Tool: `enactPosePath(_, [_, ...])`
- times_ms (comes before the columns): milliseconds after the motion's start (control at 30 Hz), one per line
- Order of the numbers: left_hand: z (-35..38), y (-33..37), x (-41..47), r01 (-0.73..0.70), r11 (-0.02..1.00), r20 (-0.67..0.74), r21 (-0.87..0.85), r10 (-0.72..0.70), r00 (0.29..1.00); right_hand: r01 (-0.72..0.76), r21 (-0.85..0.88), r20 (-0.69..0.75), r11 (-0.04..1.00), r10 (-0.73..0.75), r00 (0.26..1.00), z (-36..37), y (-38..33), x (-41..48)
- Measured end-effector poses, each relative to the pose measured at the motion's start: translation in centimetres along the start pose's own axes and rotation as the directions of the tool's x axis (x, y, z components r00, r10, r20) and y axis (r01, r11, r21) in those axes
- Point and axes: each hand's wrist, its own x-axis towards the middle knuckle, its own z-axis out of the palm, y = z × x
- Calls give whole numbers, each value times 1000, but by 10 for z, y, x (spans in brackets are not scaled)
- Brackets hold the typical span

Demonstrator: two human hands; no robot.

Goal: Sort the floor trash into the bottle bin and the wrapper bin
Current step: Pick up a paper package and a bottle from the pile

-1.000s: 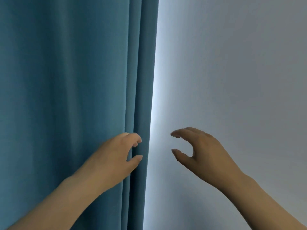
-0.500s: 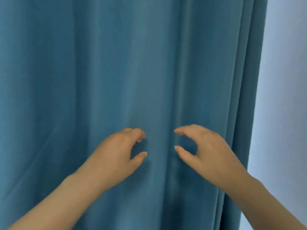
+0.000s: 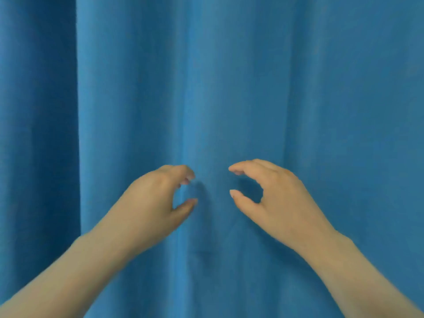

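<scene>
1. The left hand [image 3: 156, 200] is raised in front of a blue curtain [image 3: 229, 76]. Its fingers are loosely curled and its thumb [image 3: 187, 204] is set apart from the forefinger, so that a narrow C-shaped gap is formed. Nothing is held in it.
2. The right hand [image 3: 277, 200] is seen near it at about the same height, in a mirrored pose. The forefinger [image 3: 243, 167] is arched over the thumb with a gap left between them, and nothing is gripped.
3. The two hands are apart, their fingertips turned towards each other, and a strip of curtain is seen between them.
4. Whether any fingertip touches the curtain cannot be told. A faint shadow is cast on it just beside the left hand.
5. Two bare forearms are seen running in from the bottom corners.
6. The whole view is filled by the curtain, which hangs in soft vertical folds. A darker fold [image 3: 36, 134] is seen along the left edge.
7. Where the trash and the bins lie cannot be told from this view.
</scene>
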Motion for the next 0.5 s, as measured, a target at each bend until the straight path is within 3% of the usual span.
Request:
enactPosePath(233, [-40,-63,-35,249,951,-35,183,-247,968,188,219,28,957,-199,980,67,-54,48])
enactPosePath(500, [-84,-89,-68,489,790,-200,369,-447,872,390,439,-9,810,-430,903,121,-110,91])
